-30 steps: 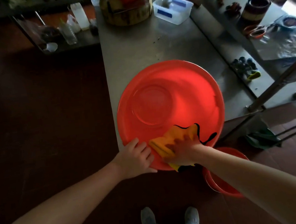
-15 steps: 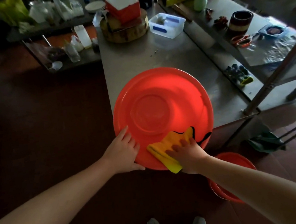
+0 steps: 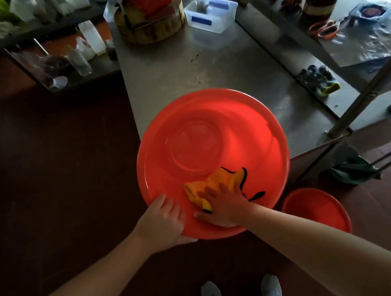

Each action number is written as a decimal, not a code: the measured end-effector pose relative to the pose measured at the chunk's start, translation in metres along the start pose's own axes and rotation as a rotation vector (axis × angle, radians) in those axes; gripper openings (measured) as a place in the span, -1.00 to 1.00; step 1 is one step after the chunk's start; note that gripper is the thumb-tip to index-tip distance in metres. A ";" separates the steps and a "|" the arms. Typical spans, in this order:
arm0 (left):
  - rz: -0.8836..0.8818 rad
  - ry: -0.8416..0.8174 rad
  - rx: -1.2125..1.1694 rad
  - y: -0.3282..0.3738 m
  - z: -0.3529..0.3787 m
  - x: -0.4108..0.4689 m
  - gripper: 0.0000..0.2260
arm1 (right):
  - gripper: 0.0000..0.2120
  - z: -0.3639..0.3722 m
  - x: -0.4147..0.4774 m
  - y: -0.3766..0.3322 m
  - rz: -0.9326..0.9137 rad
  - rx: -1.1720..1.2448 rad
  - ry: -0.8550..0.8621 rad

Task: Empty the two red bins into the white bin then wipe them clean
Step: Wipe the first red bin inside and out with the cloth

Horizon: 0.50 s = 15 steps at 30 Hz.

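Kitchen: steel worktable (image 3: 204, 72), wooden chopping block (image 3: 151, 27).

Bare stretch of desk (image 3: 180, 75) open between the large red bin (image 3: 251, 145) and the far clutter. Blocked at the far end by a wooden block (image 3: 151, 31) and, just right of it, a clear plastic tub (image 3: 211, 14). Hemmed on the right by a slanting metal post (image 3: 366, 94) and a side shelf (image 3: 274, 38) carrying gloves (image 3: 317, 82). Near rim taken by left hand (image 3: 162, 221) gripping it and right hand (image 3: 224, 206) flat on yellow cloth (image 3: 209, 183). Open floor (image 3: 55, 166) leftward; second red bin (image 3: 321, 208) on the floor at right.
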<state>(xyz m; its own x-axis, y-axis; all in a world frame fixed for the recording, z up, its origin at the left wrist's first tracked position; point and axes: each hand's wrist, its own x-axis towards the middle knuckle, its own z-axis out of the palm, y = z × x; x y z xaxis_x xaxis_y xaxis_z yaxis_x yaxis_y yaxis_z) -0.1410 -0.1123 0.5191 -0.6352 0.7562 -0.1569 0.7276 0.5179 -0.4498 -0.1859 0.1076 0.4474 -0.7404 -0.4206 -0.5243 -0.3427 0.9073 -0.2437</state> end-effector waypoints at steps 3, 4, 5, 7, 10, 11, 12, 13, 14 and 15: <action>0.000 0.040 0.001 0.002 0.009 -0.002 -0.26 | -0.20 0.004 0.024 -0.006 0.017 0.005 -0.004; 0.004 0.053 0.001 0.002 0.013 -0.004 -0.26 | -0.23 0.004 0.028 -0.002 0.029 -0.027 -0.014; 0.005 0.067 0.000 0.003 0.015 -0.006 -0.25 | -0.24 0.003 0.030 0.005 0.044 -0.080 -0.011; -0.001 0.096 0.008 0.006 0.020 -0.011 -0.24 | -0.26 -0.002 0.031 0.027 0.067 -0.254 0.043; -0.024 0.126 0.021 0.011 0.023 -0.011 -0.24 | -0.29 -0.012 0.030 0.056 0.105 -0.443 0.072; -0.033 0.131 0.021 0.012 0.023 -0.009 -0.24 | -0.30 -0.014 0.030 0.062 0.110 -0.453 0.082; -0.040 0.135 0.020 0.013 0.023 -0.006 -0.24 | -0.31 -0.014 0.029 0.064 0.115 -0.450 0.086; -0.043 0.140 0.017 0.013 0.022 -0.004 -0.24 | -0.32 -0.012 0.027 0.064 0.124 -0.429 0.084; -0.041 0.148 0.013 0.012 0.021 -0.001 -0.24 | -0.31 -0.009 0.025 0.061 0.134 -0.385 0.085; -0.039 0.157 0.006 0.012 0.019 0.002 -0.24 | -0.31 -0.005 0.024 0.055 0.145 -0.326 0.089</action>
<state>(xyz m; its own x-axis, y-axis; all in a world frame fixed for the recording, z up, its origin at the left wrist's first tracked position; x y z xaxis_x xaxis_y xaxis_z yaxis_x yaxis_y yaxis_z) -0.1386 -0.1121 0.4966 -0.6143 0.7891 0.0002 0.7012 0.5460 -0.4585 -0.2252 0.1474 0.4257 -0.8376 -0.2985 -0.4575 -0.3856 0.9163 0.1082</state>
